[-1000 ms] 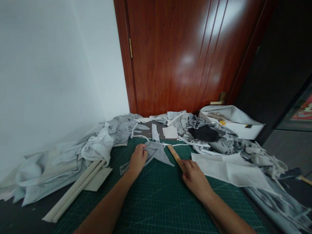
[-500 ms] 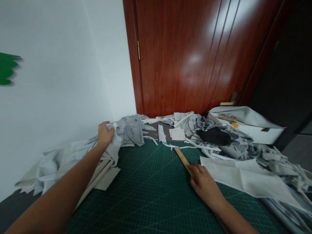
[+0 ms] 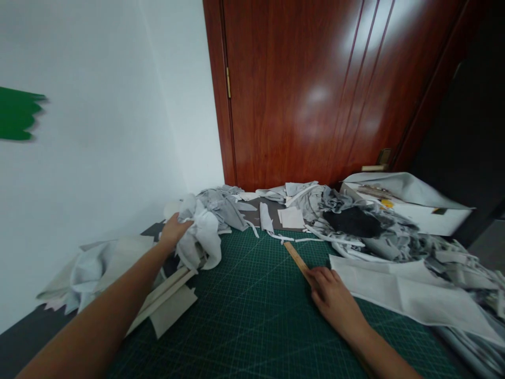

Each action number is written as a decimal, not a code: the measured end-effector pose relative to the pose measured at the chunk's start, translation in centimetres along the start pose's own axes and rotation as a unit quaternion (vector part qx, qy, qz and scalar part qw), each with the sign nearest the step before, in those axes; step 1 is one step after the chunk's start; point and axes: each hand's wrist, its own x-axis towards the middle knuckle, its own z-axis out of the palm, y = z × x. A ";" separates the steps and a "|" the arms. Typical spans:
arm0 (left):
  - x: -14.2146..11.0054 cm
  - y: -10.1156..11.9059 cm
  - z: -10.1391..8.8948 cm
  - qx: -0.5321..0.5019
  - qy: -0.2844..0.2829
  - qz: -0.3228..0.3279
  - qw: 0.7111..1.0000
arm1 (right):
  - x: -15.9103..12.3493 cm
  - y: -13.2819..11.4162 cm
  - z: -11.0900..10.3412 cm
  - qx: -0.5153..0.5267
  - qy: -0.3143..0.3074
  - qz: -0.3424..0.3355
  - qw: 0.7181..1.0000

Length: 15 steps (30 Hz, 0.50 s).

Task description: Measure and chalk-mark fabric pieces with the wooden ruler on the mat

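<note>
At the left of the head view, my left hand [image 3: 173, 231] is closed on a bunched piece of pale grey fabric [image 3: 204, 237], which hangs in loose folds to the right of the fingers. My right hand [image 3: 330, 295] grips the near end of a flat wooden ruler [image 3: 295, 258]. That ruler lies slantwise on the green cutting mat [image 3: 252, 300], its far end close to some thin white fabric strips [image 3: 310, 240]. Beneath the held fabric lie long cream rolls [image 3: 168, 287] and a flat cream piece [image 3: 173, 309].
Mixed grey scraps [image 3: 394, 237] are heaped on the right, with a black piece [image 3: 352, 221] among them. A white cloth panel [image 3: 414, 295] covers the mat's right edge. A white box [image 3: 418, 213] stands before the red-brown door [image 3: 300, 95]. The wall [image 3: 102, 131] bounds the left side.
My left hand has gone left from the mat to the fabric pile, let go of a small grey scrap, and lifted the pale fabric rightward. My right hand still holds the ruler.
</note>
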 end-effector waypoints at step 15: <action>6.0 10.0 -4.2 -0.025 0.084 0.129 0.988 | 0.1 0.2 -0.2 0.026 -0.015 -0.002 1.000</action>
